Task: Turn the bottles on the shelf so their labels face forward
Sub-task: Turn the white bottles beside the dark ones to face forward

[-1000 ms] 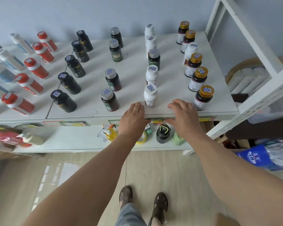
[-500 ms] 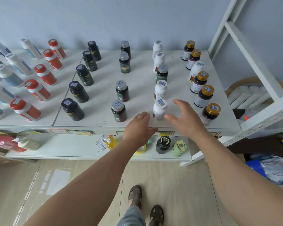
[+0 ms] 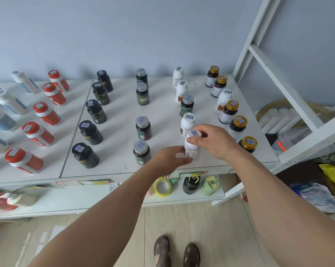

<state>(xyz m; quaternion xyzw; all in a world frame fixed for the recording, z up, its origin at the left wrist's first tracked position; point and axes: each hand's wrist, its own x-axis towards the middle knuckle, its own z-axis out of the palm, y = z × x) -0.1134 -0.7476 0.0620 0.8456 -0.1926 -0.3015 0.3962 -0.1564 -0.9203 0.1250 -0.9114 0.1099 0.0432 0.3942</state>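
Both hands close on the nearest white bottle [image 3: 191, 147] in the white row, at the near edge of the shelf [image 3: 120, 168]. The right hand [image 3: 215, 142] curls over its flat white cap, thumb and fingers pinching the rim, where a small blue-printed sticker sits. The left hand [image 3: 170, 158] wraps the lower body from the left, fingers bent round the smooth plastic cylinder. Fine print on the bottle's pale label shows between the two hands.

Just behind it stands another white bottle [image 3: 187, 124] of the same round shape, and that row runs on toward the far wall. To the right a row of dark jars with ribbed gold caps [image 3: 240, 122] stands; the nearest of them [image 3: 248, 144] is partly hidden by the right wrist. To the left, two squat dark-green jars with silver lids [image 3: 142, 128] stand near, then a row of glossy black bottles [image 3: 90, 132], and further left red-and-white bottles [image 3: 37, 133] with rounded shoulders. The shelf top is a matte white board with a thin seam between two panels.

On the lower shelf [image 3: 85, 199] lie a yellow roll of tape [image 3: 162, 187], a black lidded cup [image 3: 190, 185] and a pale green one [image 3: 211, 185]. Below is a beige tiled floor [image 3: 211, 237], and two sandalled feet [image 3: 176, 251].
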